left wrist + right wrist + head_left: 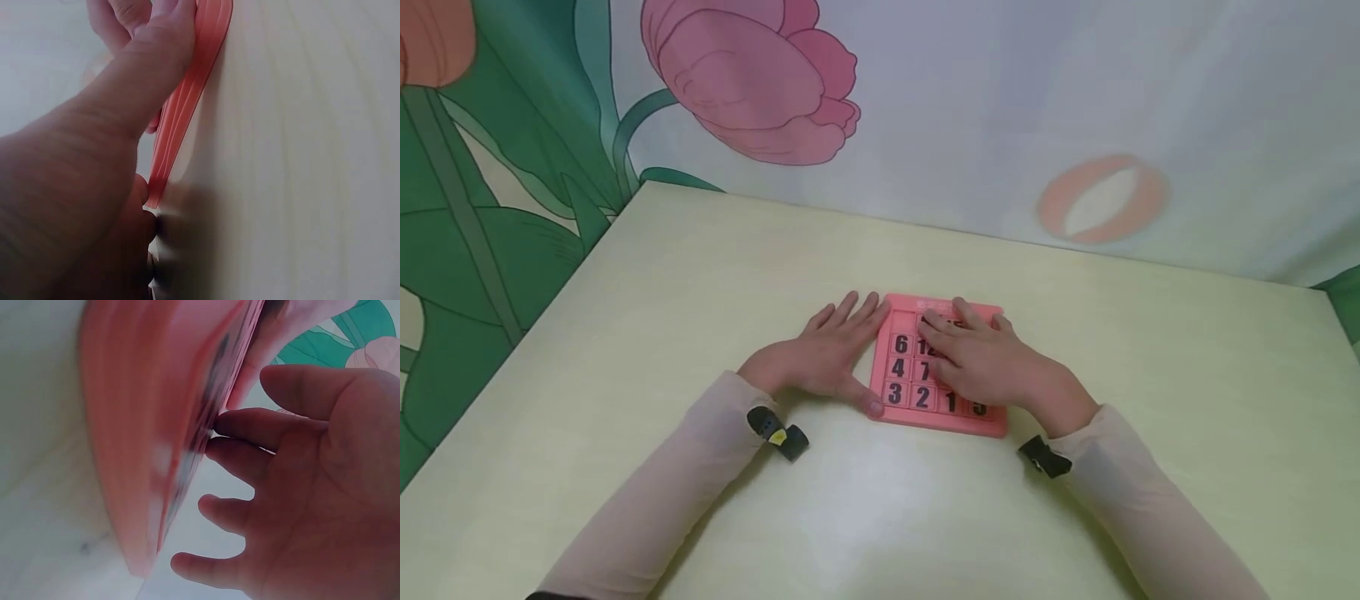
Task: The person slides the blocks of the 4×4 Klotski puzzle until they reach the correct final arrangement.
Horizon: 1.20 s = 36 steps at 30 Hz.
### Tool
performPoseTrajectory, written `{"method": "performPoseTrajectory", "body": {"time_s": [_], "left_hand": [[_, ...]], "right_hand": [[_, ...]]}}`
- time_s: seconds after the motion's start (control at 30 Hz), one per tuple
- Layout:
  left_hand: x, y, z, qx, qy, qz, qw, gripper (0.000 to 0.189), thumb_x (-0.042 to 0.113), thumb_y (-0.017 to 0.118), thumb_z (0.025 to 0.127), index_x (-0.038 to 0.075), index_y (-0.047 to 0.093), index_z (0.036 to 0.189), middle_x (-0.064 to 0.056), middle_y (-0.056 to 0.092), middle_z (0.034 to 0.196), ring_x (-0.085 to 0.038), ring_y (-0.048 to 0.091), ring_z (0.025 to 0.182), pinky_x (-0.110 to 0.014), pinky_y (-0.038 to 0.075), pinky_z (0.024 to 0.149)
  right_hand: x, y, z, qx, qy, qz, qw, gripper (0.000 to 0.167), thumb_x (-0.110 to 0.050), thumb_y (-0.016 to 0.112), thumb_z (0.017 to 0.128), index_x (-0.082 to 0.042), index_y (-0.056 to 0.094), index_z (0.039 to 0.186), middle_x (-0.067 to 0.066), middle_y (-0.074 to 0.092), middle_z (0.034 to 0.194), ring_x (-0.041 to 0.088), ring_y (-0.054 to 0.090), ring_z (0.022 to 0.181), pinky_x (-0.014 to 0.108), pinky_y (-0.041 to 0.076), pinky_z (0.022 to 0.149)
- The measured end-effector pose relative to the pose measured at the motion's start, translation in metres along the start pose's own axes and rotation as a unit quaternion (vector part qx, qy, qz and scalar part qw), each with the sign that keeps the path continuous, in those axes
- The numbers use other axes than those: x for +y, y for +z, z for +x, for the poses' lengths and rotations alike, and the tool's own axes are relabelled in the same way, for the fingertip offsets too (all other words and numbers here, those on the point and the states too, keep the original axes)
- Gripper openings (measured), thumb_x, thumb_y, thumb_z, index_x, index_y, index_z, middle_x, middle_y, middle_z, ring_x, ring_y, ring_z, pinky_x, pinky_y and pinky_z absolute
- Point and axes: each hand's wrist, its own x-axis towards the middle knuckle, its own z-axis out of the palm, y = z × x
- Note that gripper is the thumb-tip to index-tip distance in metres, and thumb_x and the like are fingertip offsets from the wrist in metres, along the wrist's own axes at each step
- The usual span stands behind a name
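A pink sliding number puzzle (891, 423) lies flat on the table. Tiles 6, 12, 4, 7, 3, 2, 1 and 5 show at least in part; other tiles are covered. My left hand (827, 354) is spread along the puzzle's left edge, thumb at the near corner and index finger by the far corner. In the left wrist view the thumb rests against the pink side wall (187, 94). Over the tiles reaches my right hand (988, 362), its fingers extended. The right wrist view shows index and middle fingertips (219, 447) at the tile surface, the thumb apart from it.
The pale yellow table (700, 267) extends around the puzzle on all sides. Behind it hangs a white curtain (955, 108) printed with pink flowers and green leaves. Black straps (1045, 457) sit on both sleeved wrists.
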Motion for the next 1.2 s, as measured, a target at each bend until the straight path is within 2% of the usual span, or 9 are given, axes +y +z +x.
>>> {"method": "performPoseTrajectory", "body": {"time_s": [0.33,0.5,0.63,0.73,1.03,1.2], "left_hand": [[0.006,0.0,0.0,-0.009,-0.003,0.009,0.9999,0.136,0.077,0.072,0.073,0.014,-0.01,0.162,-0.005,-0.018,0.167,-0.027,-0.025,0.149,-0.047,-0.01,0.12],[0.005,0.001,0.001,-0.005,-0.005,0.011,0.9999,0.136,0.077,0.072,0.073,0.015,-0.011,0.162,-0.004,-0.019,0.167,-0.025,-0.025,0.149,-0.045,-0.01,0.12],[0.005,0.0,0.001,-0.005,-0.002,0.011,0.9999,0.136,0.076,0.072,0.073,0.015,-0.01,0.162,-0.004,-0.019,0.166,-0.025,-0.025,0.149,-0.046,-0.011,0.12],[0.005,-0.001,0.001,-0.004,-0.003,0.016,0.9999,0.137,0.077,0.072,0.073,0.015,-0.011,0.162,-0.004,-0.019,0.166,-0.025,-0.025,0.149,-0.045,-0.01,0.12],[0.003,-0.001,-0.001,-0.008,-0.008,0.001,0.9999,0.137,0.075,0.074,0.072,0.016,-0.011,0.162,-0.003,-0.019,0.166,-0.025,-0.025,0.149,-0.045,-0.011,0.119],[0.0,-0.001,0.001,-0.009,-0.008,0.001,0.9999,0.136,0.075,0.074,0.073,0.016,-0.012,0.162,-0.003,-0.019,0.166,-0.025,-0.025,0.149,-0.044,-0.011,0.119]], "right_hand": [[-0.013,-0.002,0.007,-0.012,-0.026,0.008,0.9996,0.059,-0.035,0.042,0.107,-0.016,0.025,0.161,0.002,0.017,0.167,0.035,-0.004,0.153,0.068,0.007,0.115],[-0.008,-0.004,-0.009,-0.002,-0.034,0.006,0.9994,0.058,-0.03,0.044,0.107,-0.015,0.028,0.161,0.003,0.018,0.167,0.036,-0.002,0.153,0.07,0.007,0.114],[-0.008,-0.005,-0.025,-0.02,-0.038,-0.005,0.9991,0.054,-0.024,0.045,0.106,-0.014,0.035,0.158,0.004,0.024,0.165,0.036,0.003,0.153,0.071,0.009,0.113],[-0.011,-0.005,-0.029,-0.032,-0.045,-0.013,0.9984,0.053,-0.022,0.045,0.105,-0.013,0.038,0.157,0.005,0.028,0.164,0.036,0.008,0.153,0.071,0.012,0.113],[0.0,-0.002,-0.011,-0.015,-0.03,-0.02,0.9992,0.055,-0.023,0.042,0.106,-0.015,0.032,0.159,0.003,0.023,0.165,0.036,0.003,0.153,0.07,0.009,0.114],[0.011,-0.004,-0.006,-0.011,-0.025,0.01,0.9996,0.057,-0.02,0.042,0.105,-0.017,0.027,0.161,0.002,0.019,0.166,0.035,0.0,0.153,0.069,0.006,0.115]]}}
